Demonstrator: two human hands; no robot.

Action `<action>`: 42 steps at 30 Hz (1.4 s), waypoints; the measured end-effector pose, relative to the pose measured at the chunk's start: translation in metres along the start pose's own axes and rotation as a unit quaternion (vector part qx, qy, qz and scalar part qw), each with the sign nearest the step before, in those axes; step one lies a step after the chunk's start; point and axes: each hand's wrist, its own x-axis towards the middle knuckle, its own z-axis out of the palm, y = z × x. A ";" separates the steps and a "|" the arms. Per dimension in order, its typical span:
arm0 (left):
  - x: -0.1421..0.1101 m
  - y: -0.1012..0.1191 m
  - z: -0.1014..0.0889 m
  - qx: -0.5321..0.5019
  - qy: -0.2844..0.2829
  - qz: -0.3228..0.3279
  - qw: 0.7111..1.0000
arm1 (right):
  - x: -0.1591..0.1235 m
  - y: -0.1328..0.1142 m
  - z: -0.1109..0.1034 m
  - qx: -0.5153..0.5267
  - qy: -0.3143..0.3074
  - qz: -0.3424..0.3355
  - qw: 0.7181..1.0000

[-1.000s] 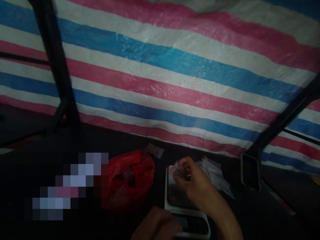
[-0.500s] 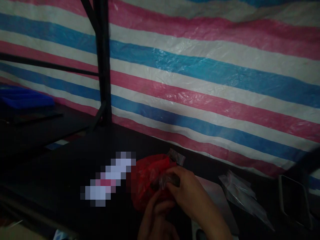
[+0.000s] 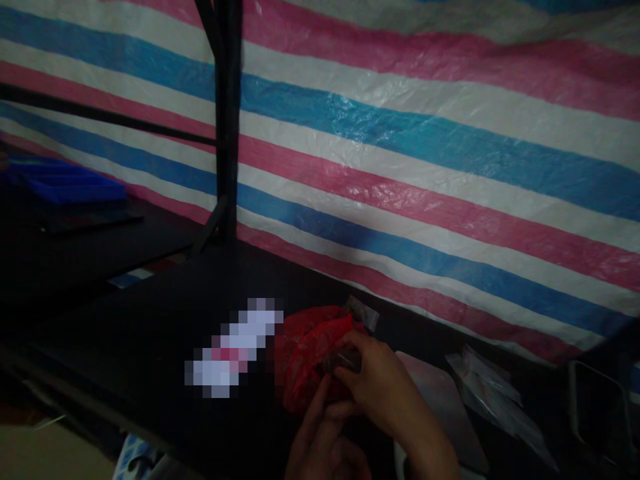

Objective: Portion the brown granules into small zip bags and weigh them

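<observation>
The small packet (image 3: 345, 361), pinched by the fingers of the right hand (image 3: 379, 373) over the red bag (image 3: 300, 357) toward the table's (image 3: 225, 273) far edge, wants a gentle, steady grip, though whether the left hand's (image 3: 323, 433) fingers grasp anything I can't tell.

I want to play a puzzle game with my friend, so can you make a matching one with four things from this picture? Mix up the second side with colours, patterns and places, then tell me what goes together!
Things:
1. Crinkly bag at the right hand
2. Tray at the far left
3. Clear bags
4. Big sheet behind the table

Matches:
A. Between the scale and the phone
B. Striped
C. Blue
D. Red

Right pairs: 1-D, 2-C, 3-A, 4-B
</observation>
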 end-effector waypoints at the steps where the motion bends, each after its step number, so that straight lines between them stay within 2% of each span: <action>1: -0.001 0.002 0.002 -0.004 -0.002 -0.003 1.000 | -0.001 0.002 -0.001 0.015 -0.011 -0.007 1.000; 9: -0.002 0.005 0.009 -0.004 0.008 0.031 0.999 | -0.001 0.008 -0.001 0.065 0.007 -0.036 0.997; 16: 0.005 -0.007 0.009 0.001 0.045 0.085 0.995 | -0.002 0.021 -0.006 0.199 0.018 -0.032 0.979; 19: 0.009 -0.007 0.013 0.025 0.081 0.114 0.990 | -0.005 0.024 -0.011 0.255 0.031 -0.027 0.966; 22: 0.009 0.002 0.024 0.100 0.070 0.117 0.986 | -0.011 0.024 -0.020 0.279 0.039 -0.023 0.959; 25: 0.007 0.011 0.036 0.204 0.047 0.116 0.971 | -0.019 0.027 -0.027 0.286 0.050 -0.029 0.956; 28: 0.009 0.014 0.045 0.259 0.050 0.143 0.954 | -0.027 0.031 -0.031 0.302 0.057 -0.034 0.951; 33: 0.019 0.013 0.055 0.241 0.095 0.203 0.944 | -0.036 0.035 -0.037 0.333 0.033 -0.026 0.942; 37: 0.025 0.016 0.058 0.241 0.087 0.251 0.934 | -0.039 0.039 -0.045 0.368 0.030 -0.020 0.929; 39: 0.026 0.018 0.059 0.265 0.083 0.280 0.919 | -0.040 0.042 -0.049 0.371 0.040 -0.021 0.928; 42: 0.027 0.020 0.061 0.323 0.092 0.343 0.877 | -0.041 0.047 -0.054 0.335 0.063 -0.021 0.940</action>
